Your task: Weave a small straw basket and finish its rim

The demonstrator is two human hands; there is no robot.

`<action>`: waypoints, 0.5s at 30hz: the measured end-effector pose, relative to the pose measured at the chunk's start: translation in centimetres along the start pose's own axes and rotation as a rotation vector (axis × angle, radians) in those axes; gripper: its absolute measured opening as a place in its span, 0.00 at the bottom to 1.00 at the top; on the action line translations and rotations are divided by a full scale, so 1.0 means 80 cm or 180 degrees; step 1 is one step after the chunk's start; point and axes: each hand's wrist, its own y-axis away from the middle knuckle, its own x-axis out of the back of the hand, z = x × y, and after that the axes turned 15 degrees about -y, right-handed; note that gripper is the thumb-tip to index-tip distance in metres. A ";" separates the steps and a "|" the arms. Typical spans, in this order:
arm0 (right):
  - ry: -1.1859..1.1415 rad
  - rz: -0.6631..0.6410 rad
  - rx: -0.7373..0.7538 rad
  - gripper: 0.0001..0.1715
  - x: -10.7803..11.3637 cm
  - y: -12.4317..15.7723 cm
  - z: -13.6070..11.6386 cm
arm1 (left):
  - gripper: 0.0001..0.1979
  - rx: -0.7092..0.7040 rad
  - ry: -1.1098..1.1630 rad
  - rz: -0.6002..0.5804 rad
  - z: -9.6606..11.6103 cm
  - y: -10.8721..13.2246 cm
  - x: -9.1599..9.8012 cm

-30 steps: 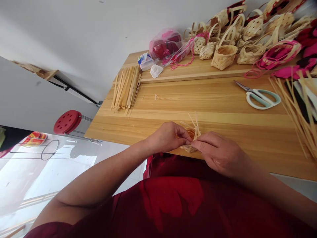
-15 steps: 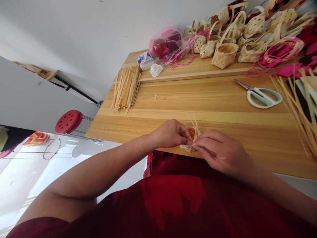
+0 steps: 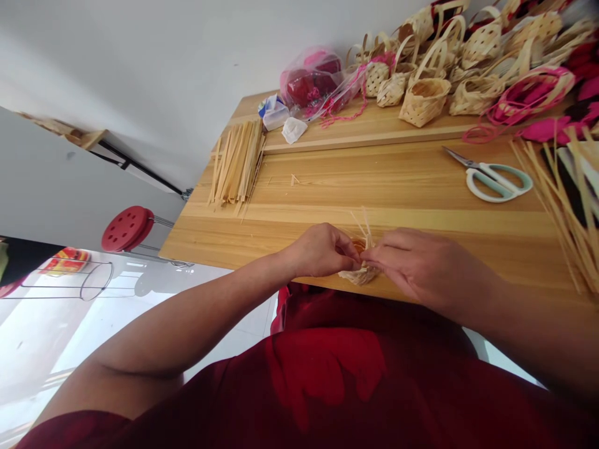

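Note:
A small half-woven straw basket (image 3: 360, 272) sits at the near edge of the wooden table (image 3: 397, 193), loose strip ends sticking up from it. My left hand (image 3: 322, 251) pinches its left side with closed fingers. My right hand (image 3: 421, 265) grips it from the right, fingertips pressed together on the strips. The basket's body is mostly hidden between the two hands.
Teal-handled scissors (image 3: 491, 176) lie at the right. A bundle of short straw strips (image 3: 236, 163) lies at the left, long strips (image 3: 561, 212) at the far right. Finished little baskets (image 3: 423, 100), pink ribbon and a plastic bag (image 3: 311, 81) line the back. A red stool (image 3: 127, 227) stands below left.
My right hand has shifted up and slightly leftward over the basket, its wrist rising over the table edge. My left hand has barely moved. The basket stays in place.

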 end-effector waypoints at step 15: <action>0.0306 -0.2001 -0.0951 0.15 0.036 -0.089 -0.023 | 0.08 0.0079 0.0009 -0.0014 0.005 0.002 0.000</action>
